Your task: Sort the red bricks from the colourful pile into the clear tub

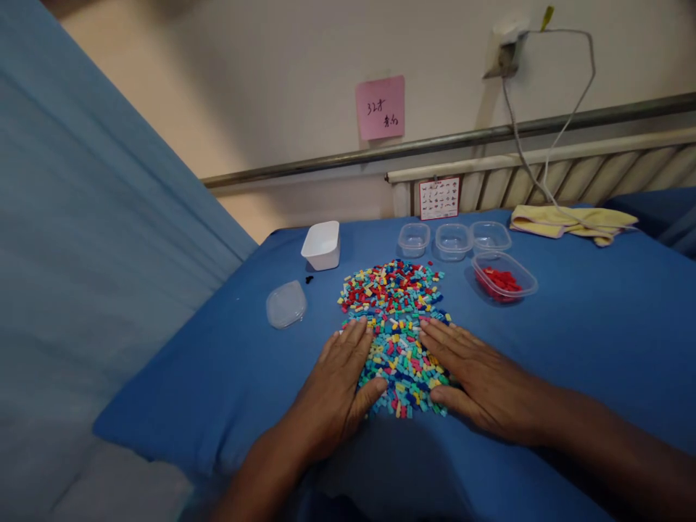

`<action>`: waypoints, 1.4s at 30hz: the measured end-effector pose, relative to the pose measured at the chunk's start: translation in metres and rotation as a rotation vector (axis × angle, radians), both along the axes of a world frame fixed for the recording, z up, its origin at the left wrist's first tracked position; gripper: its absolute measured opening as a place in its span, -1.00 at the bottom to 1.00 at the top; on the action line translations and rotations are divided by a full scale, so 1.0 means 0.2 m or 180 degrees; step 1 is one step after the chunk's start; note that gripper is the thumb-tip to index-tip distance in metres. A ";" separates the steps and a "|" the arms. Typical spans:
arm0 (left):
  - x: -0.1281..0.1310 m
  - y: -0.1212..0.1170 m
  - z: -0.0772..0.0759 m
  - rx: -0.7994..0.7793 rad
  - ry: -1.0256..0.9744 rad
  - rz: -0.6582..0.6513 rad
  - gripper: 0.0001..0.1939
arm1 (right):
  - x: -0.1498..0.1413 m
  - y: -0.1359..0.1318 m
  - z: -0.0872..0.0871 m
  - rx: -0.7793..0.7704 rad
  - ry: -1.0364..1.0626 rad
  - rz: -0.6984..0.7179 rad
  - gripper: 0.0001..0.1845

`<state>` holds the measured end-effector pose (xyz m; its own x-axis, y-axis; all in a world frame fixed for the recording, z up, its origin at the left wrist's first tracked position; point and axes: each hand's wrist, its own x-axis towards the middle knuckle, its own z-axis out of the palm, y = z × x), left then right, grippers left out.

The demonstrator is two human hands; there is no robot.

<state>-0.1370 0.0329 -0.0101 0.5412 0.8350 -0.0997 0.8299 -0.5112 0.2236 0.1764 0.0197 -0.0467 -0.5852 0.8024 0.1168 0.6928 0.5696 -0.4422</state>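
A heap of small multicoloured plastic pieces (396,312) lies on the blue cloth-covered surface (587,341). My left hand (340,380) lies flat on the cloth against the heap's left near edge, fingers stretched out and together. My right hand (474,380) lies flat against the heap's right near edge, fingers spread, thumb by the nearest pieces. Both hands touch the pieces and hold nothing. A clear tub (504,277) to the right of the heap contains red pieces.
Behind the heap stand three empty clear tubs (452,239) and a white square bowl (322,245). A clear lid (286,304) lies at the left. A yellow cloth (570,221) and a cable lie at the back right. A blue curtain hangs on the left.
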 end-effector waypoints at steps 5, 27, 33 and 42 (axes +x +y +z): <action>0.04 0.04 -0.02 0.0019 0.0029 0.0100 -0.11 | -0.01 0.02 0.01 0.0049 -0.0040 -0.0232 -0.09; 0.16 -0.07 -0.02 0.0150 -0.0136 -0.0188 -0.25 | -0.20 -0.06 0.02 0.0245 -0.0093 -0.0198 -0.13; 0.17 -0.11 -0.05 0.0224 -0.0062 -0.0303 -0.29 | -0.23 -0.12 0.00 0.0410 -0.0164 -0.0123 -0.14; 0.13 -0.12 -0.05 0.0267 -0.0091 -0.0408 -0.30 | -0.21 -0.13 -0.03 0.0530 -0.0181 -0.0112 -0.22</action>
<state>-0.1111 0.0090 -0.0197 0.6454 0.7637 -0.0154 0.7506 -0.6303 0.1981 0.1339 -0.0058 -0.0530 -0.5665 0.7949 0.2173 0.7348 0.6067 -0.3034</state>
